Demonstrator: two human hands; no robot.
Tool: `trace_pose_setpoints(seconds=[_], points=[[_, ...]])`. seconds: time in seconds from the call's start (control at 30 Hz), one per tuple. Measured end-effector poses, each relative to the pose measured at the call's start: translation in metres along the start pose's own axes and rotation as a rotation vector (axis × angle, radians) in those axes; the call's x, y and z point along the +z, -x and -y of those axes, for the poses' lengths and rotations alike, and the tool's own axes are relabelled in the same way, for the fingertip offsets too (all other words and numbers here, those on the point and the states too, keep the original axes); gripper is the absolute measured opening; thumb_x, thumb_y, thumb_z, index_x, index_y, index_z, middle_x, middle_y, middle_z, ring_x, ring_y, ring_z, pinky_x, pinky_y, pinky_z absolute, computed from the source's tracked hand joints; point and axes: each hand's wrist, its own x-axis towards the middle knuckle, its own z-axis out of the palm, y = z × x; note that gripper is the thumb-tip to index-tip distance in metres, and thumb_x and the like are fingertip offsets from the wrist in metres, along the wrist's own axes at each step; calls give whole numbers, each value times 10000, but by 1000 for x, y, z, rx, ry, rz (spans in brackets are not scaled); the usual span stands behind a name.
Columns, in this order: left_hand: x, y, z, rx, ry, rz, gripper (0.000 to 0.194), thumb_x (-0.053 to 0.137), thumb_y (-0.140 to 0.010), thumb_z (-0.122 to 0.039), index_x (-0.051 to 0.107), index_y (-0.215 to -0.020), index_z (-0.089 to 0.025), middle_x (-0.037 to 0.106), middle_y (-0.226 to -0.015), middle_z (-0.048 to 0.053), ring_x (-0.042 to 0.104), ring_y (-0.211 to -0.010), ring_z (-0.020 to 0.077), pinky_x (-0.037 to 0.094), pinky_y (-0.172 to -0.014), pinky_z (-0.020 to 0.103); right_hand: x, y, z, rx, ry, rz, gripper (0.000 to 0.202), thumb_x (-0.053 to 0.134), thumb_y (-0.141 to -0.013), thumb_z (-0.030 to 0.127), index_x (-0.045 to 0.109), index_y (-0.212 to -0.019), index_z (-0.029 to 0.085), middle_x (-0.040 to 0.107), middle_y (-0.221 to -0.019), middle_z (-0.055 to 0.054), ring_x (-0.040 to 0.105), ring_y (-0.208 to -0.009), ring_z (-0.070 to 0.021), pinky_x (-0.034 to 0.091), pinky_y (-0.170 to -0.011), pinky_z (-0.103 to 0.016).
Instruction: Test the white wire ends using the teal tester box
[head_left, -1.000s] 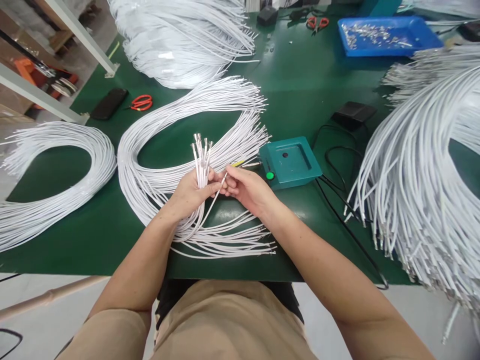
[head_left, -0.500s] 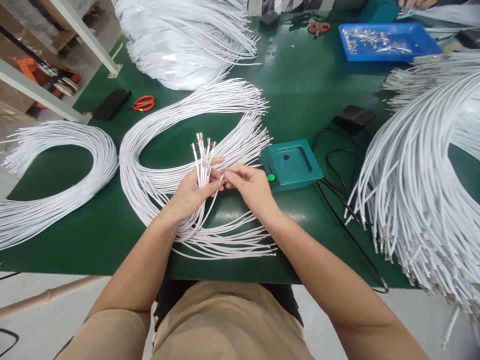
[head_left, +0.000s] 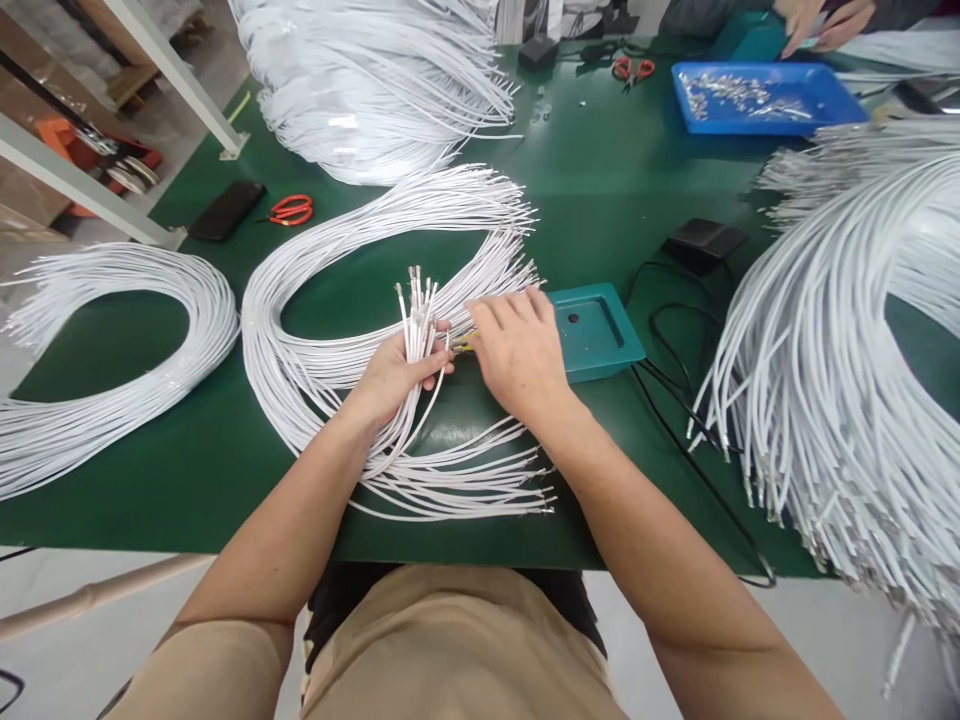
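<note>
A bunch of white cables point(head_left: 417, 330) with metal-tipped ends pointing up is gripped in my left hand point(head_left: 394, 376). One cable stands a little apart from the bunch, by the left thumb and fingers. Just to the right, my right hand point(head_left: 523, 350) is palm down with curled fingers over the left edge of the teal device point(head_left: 596, 335). A thin yellow and metal piece point(head_left: 466, 343) shows between the hands; whether the right fingers hold it is hidden. Beneath and behind the hands lies a large loop of white cables point(head_left: 262, 300) on the green table.
Cable coils lie at the left point(head_left: 214, 310), the back point(head_left: 360, 90) and the right point(head_left: 825, 350). Red-handled scissors point(head_left: 291, 210) sit beside a dark phone point(head_left: 226, 210). Farther back are a blue tray point(head_left: 765, 125) of metal parts and another person's hands point(head_left: 825, 25). Black cords point(head_left: 667, 440) trail at the right.
My right hand has left the cable beside my left fingers, moved right and up, and turned palm down over the device. My left hand has shifted slightly right, still holding the bunch.
</note>
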Motion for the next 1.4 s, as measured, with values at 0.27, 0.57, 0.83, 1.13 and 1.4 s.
trace_pose_setpoints(seconds=[0.27,0.57,0.83,1.13,1.4], points=[[5,-7,4,62,-236,-65,442,752,-693,-268,593,-1086,-146,586,-720,-30,647,-655,130,449,-505,193,-1,-2,-17,-1,24,197,168,492,-856,113,647,-915,141,714,-885,-99,567,-919,-259,249,-1065,-456],[2,-7,4,72,-360,-79,404,726,-711,-261,593,-1075,-147,605,-733,-23,658,-632,139,505,-550,235,5,-3,-20,-43,14,189,196,511,-850,103,695,-811,157,686,-721,-86,559,-866,-241,281,-1060,-447],[3,-7,9,25,-412,-111,394,718,-693,-225,619,-1064,-137,639,-742,-10,680,-650,154,542,-578,242,8,-3,-18,-21,-10,199,236,479,-866,110,710,-828,143,662,-701,-86,561,-861,-235,297,-1067,-447],[4,-6,6,-5,-363,-98,424,749,-676,-243,632,-1066,-123,660,-759,2,687,-677,170,546,-601,264,-3,5,-31,232,68,11,316,462,-943,267,610,-1206,172,642,-1226,-125,469,-1220,-314,139,-1119,-631],[-3,-2,0,12,-307,-110,449,783,-648,-265,624,-1047,-133,635,-736,-11,660,-655,159,521,-615,267,-9,9,-20,204,-15,-44,284,433,-963,271,618,-1152,167,626,-1218,-131,482,-1188,-292,203,-1106,-560]])
